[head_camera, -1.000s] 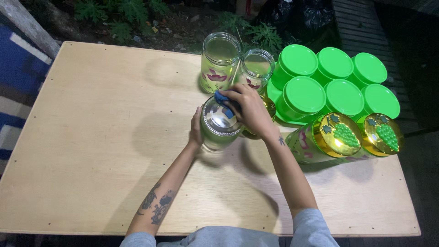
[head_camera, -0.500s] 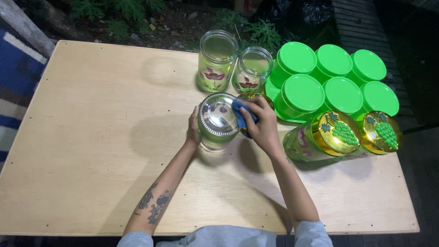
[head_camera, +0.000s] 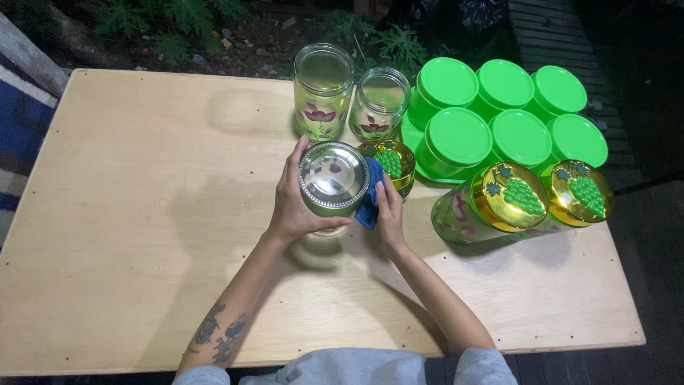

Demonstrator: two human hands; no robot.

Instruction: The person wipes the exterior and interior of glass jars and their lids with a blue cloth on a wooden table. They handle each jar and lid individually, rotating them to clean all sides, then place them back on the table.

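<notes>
Left hand point(head_camera: 296, 203) wrapped the near-left side of a green glass jar point(head_camera: 333, 182), fingers curled round its wall, holding it tipped with its round end toward the camera at about the table's centre. Right hand point(head_camera: 390, 217) pressed a blue cloth point(head_camera: 369, 199) flat against the jar's 3 o'clock side, fingers together; a second earlier that hand and cloth had sat at the jar's 12 o'clock edge, half a second ago at 2 o'clock, so the wiping had travelled clockwise round the wall. Jar looked pale green, ribbed rim, reddish flower print showing through. Gold grape-embossed lid point(head_camera: 388, 160) lay touching at 2 o'clock. Two lidded jars point(head_camera: 527, 199) lay on their sides at 3 o'clock. Farther off, two open flowered jars point(head_camera: 324, 89) at 12 o'clock; six green-lidded containers point(head_camera: 502, 114) at 1 o'clock. Plywood table point(head_camera: 128, 235) beneath.
</notes>
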